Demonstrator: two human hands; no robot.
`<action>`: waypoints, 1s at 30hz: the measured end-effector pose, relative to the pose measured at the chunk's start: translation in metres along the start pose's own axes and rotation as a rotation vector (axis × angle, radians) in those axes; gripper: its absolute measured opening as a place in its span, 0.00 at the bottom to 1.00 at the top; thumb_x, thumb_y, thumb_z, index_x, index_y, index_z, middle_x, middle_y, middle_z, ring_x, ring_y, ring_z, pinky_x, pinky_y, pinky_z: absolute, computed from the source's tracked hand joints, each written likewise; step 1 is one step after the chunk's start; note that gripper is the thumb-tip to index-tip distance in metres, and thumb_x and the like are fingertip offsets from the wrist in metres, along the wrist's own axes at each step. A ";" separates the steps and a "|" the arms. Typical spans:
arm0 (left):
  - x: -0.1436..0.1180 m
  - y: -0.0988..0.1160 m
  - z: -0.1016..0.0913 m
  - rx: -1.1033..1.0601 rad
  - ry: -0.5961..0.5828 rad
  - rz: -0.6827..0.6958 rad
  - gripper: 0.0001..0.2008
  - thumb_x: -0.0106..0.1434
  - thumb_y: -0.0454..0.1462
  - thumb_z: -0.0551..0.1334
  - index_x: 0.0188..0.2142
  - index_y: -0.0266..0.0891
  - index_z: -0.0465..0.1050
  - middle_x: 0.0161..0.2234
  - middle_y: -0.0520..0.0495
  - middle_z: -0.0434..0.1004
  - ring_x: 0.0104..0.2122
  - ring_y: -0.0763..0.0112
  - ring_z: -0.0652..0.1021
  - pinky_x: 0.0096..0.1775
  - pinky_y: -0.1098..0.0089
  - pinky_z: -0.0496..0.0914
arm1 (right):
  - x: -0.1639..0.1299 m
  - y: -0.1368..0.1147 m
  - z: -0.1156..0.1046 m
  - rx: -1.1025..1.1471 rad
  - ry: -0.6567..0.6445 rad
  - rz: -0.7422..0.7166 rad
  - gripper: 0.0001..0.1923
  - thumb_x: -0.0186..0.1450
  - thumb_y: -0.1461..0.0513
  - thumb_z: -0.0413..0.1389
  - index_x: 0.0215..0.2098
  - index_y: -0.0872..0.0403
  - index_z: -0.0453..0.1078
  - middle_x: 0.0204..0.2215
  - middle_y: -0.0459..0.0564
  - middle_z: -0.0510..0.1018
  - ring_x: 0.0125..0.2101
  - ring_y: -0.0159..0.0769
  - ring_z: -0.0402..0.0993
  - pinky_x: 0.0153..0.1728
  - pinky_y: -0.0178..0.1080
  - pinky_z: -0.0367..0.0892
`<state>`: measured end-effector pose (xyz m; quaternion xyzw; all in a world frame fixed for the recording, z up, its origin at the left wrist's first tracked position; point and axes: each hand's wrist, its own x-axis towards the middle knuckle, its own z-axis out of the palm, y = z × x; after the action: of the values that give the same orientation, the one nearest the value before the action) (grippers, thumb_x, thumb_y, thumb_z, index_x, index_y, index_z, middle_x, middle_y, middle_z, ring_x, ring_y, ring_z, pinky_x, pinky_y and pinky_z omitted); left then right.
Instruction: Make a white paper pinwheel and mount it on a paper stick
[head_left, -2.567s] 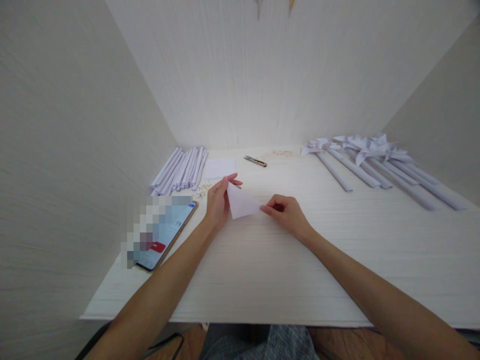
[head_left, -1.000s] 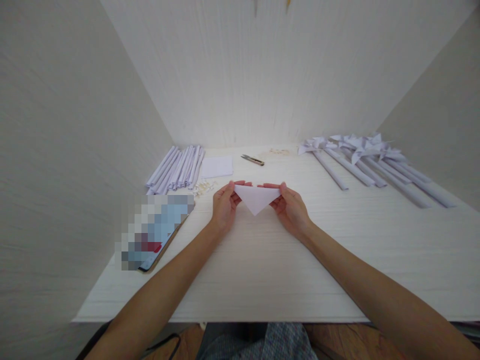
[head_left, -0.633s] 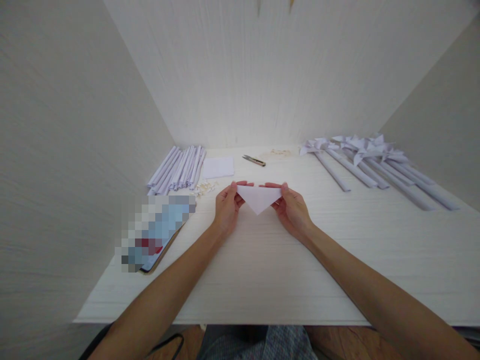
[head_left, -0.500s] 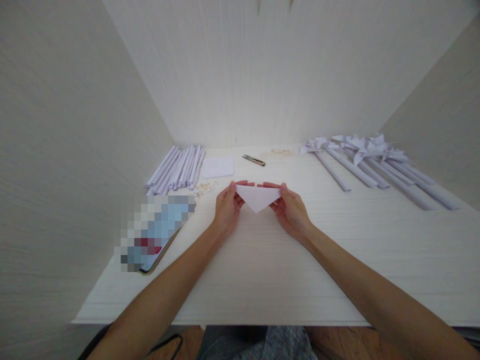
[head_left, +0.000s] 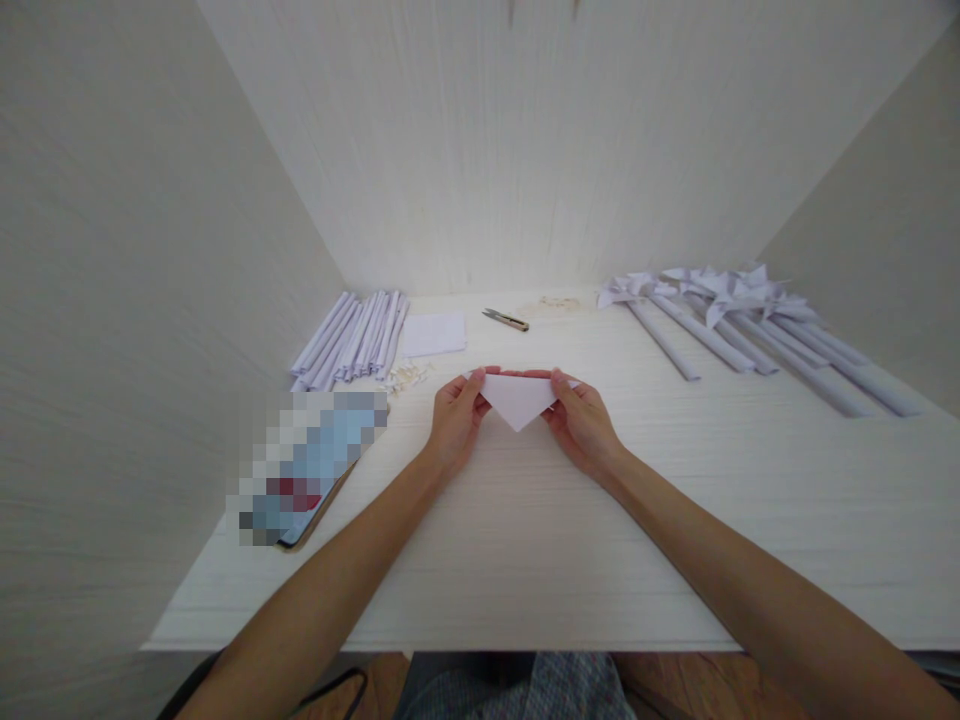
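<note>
A white paper folded into a triangle (head_left: 516, 398) is held just above the pale wooden table (head_left: 525, 540), its tip pointing toward me. My left hand (head_left: 454, 420) pinches its left corner between thumb and fingers. My right hand (head_left: 581, 422) pinches its right corner the same way. Both thumbs lie on the near face of the paper, close to its long top edge.
A bundle of rolled white paper tubes (head_left: 352, 338) lies at the back left beside a flat white sheet (head_left: 435, 334) and small scraps (head_left: 405, 377). Small snips (head_left: 505, 319) lie at the back. Several paper pinwheels on tubes (head_left: 735, 320) lie at right. A phone (head_left: 311, 470) rests at left.
Earlier my left hand held the triangle upright while my right pinched its tip. Now both hands grip its corners with the long edge level, and they have drawn slightly closer together.
</note>
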<state>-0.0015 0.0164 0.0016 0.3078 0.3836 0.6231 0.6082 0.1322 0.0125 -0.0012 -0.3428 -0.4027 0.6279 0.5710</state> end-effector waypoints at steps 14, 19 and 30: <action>0.001 0.004 -0.003 0.027 -0.085 -0.032 0.12 0.50 0.43 0.64 0.27 0.33 0.74 0.28 0.42 0.78 0.35 0.66 0.77 0.40 0.66 0.68 | 0.002 -0.003 -0.003 0.022 0.017 0.065 0.20 0.49 0.46 0.58 0.26 0.54 0.73 0.29 0.52 0.78 0.39 0.40 0.71 0.40 0.43 0.65; 0.004 0.005 -0.007 0.038 -0.106 -0.018 0.13 0.49 0.43 0.65 0.26 0.33 0.74 0.29 0.41 0.79 0.34 0.67 0.77 0.39 0.67 0.68 | 0.002 -0.002 -0.004 -0.026 0.002 0.051 0.20 0.51 0.45 0.56 0.27 0.53 0.73 0.27 0.51 0.77 0.36 0.38 0.71 0.38 0.42 0.65; 0.003 0.007 -0.005 0.053 -0.075 0.018 0.13 0.48 0.43 0.65 0.25 0.34 0.75 0.28 0.42 0.79 0.30 0.70 0.76 0.36 0.69 0.68 | 0.002 -0.001 -0.002 0.022 0.043 0.042 0.17 0.47 0.48 0.61 0.24 0.54 0.74 0.23 0.48 0.76 0.30 0.34 0.71 0.39 0.42 0.66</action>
<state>-0.0095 0.0191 0.0044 0.3503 0.3741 0.6062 0.6082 0.1343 0.0148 -0.0016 -0.3586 -0.3762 0.6364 0.5700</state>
